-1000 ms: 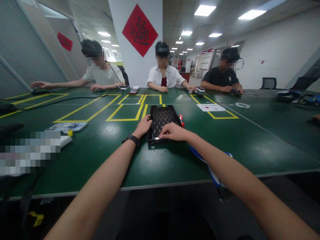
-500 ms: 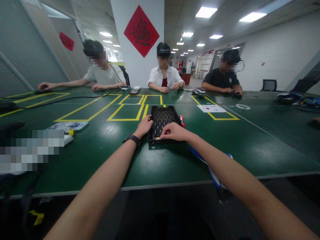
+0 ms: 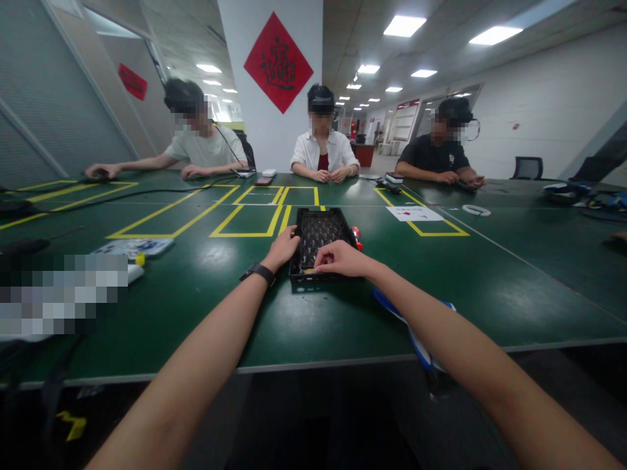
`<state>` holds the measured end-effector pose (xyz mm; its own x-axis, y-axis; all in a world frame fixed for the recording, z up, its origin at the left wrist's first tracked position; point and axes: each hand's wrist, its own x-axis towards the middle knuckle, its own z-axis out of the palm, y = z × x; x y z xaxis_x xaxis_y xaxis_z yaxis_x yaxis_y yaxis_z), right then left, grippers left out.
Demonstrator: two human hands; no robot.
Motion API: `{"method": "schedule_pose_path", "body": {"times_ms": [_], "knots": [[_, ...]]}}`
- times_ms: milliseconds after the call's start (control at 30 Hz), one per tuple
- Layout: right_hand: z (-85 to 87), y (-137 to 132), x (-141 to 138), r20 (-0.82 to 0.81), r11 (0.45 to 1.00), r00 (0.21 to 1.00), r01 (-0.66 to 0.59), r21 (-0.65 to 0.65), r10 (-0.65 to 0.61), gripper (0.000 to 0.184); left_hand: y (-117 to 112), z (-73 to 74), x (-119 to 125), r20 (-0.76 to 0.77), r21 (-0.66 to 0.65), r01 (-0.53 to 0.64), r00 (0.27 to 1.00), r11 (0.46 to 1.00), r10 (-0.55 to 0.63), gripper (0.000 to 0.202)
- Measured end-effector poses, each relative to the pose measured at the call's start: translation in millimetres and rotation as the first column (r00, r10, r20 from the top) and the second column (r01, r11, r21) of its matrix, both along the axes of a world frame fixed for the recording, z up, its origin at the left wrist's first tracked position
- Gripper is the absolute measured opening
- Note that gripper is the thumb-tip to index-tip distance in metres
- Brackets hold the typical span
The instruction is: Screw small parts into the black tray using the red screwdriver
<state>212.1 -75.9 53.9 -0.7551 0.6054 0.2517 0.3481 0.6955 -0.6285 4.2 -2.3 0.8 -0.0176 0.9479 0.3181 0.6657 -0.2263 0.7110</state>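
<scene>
Over on the left, a flat patterned thing (image 3: 133,248) lies on the green table (image 3: 171,294), apart from both hands, perhaps set there to leave room in the middle. Yellow tape (image 3: 140,235) marks out boxes farther across, likely to show where things belong. The left hand (image 3: 284,248), with a black watch (image 3: 260,273) at its wrist, grips the left wall of a black tray (image 3: 306,279), presumably so that it does not slide under the other hand's work. The tray sits flat on the table straight ahead of the person, within easy reach of both arms. At its near end, a small yellowish piece (image 3: 309,271) shows by the bunched fingertips of the right hand (image 3: 340,257); whether they pinch it or only press on it, I cannot tell. Such a fingertip hold would suit something so small. A red thing (image 3: 358,239) is just beside the tray's right wall, partly hidden. Farther right, a sheet of paper (image 3: 414,213) overlaps some tape, and a white ring (image 3: 476,210) lies beyond it.
</scene>
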Motion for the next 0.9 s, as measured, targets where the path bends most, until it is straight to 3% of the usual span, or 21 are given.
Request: {"method": "schedule_pose_path", "body": {"times_ms": [133, 300, 900], "knots": [[-1.1, 1.2, -0.6, 0.001, 1.000, 1.000, 0.008, -0.029, -0.008, 0.021, 0.2, 0.4, 0.2, 0.005, -0.004, -0.002, 1.000, 1.000, 0.002, 0.054], [-2.1, 3.9, 0.0, -0.011, 1.000, 1.000, 0.011, 0.024, -0.011, 0.021, -0.4, 0.1, 0.6, 0.005, -0.002, -0.007, 1.000, 1.000, 0.007, 0.053], [-1.5, 2.0, -0.9, -0.045, 0.997, 0.999, -0.003, -0.081, 0.000, 0.030, -0.2, -1.5, -0.9, -0.006, 0.008, 0.005, 1.000, 1.000, -0.005, 0.055]]}}
